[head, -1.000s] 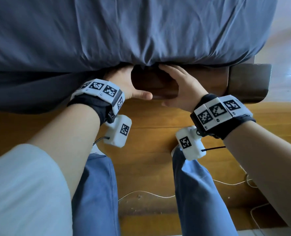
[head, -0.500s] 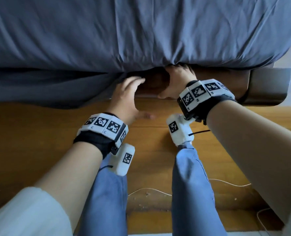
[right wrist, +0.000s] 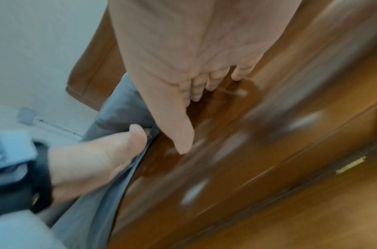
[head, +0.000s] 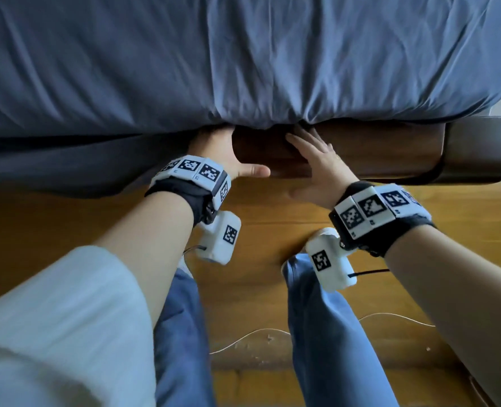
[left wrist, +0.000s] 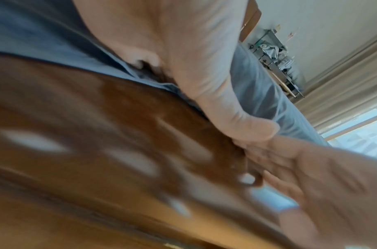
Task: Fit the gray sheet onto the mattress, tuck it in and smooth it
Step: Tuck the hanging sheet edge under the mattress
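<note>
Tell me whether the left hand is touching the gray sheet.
Touching. In the head view the left hand has its fingers pushed under the gray sheet at the mattress edge.

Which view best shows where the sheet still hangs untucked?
Head view: the gray sheet drapes loose over the bed frame left of the left hand. Both wrist views are blurred, showing only a short strip of hem.

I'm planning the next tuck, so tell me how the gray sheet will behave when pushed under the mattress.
The gray sheet looks floppy: it bunches into folds where the left hand presses it in. Probably light, since the untucked part drapes loosely over the bed frame. It may creep back out; nothing visibly pins it.
</note>
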Demonstrator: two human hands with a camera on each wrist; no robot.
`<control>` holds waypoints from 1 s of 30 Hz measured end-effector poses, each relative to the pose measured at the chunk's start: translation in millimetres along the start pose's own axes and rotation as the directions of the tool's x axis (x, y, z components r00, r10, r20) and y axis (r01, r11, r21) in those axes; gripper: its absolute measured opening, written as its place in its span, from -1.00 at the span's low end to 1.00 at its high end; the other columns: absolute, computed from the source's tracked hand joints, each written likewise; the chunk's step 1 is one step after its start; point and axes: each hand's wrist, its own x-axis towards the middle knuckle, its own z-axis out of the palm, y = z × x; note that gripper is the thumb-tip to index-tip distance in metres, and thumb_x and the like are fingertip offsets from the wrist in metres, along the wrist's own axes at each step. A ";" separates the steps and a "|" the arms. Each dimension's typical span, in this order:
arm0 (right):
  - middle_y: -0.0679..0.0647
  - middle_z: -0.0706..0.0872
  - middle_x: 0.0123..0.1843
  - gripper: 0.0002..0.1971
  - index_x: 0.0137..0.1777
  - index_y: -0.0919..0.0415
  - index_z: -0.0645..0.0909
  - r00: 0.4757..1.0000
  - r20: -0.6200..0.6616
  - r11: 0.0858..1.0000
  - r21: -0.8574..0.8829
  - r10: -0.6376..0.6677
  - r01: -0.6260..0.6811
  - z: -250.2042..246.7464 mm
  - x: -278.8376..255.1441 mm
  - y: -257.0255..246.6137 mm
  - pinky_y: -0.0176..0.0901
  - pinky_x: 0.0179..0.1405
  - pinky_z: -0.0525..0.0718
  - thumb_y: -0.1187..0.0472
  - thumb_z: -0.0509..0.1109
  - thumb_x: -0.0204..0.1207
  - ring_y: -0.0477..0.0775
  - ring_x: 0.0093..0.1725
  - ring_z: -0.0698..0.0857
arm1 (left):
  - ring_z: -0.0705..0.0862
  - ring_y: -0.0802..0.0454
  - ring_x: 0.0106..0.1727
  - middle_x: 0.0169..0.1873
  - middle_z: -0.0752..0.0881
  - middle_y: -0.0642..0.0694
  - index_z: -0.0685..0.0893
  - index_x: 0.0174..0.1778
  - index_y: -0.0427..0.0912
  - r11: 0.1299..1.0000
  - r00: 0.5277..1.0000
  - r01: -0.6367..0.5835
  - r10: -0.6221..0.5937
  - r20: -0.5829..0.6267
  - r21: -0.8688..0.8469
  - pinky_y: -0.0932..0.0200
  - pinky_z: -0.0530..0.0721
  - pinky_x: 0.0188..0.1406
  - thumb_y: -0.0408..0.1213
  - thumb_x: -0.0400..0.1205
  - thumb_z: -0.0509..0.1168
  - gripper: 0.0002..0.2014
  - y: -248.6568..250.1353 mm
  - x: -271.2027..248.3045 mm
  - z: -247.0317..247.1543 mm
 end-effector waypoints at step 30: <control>0.04 -0.01 0.70 0.05 0.66 0.07 -0.01 0.988 -0.099 0.986 -0.107 0.116 -0.127 25.7 29.4 -56.6 0.12 0.63 -0.13 0.01 0.58 0.28 0.08 0.69 -0.11 | 0.23 -0.08 0.59 0.57 0.29 -0.10 0.22 0.60 -0.11 0.954 0.959 -0.245 0.212 -0.189 -0.172 -0.03 0.18 0.62 0.32 0.04 0.43 0.19 -97.2 -37.6 -8.0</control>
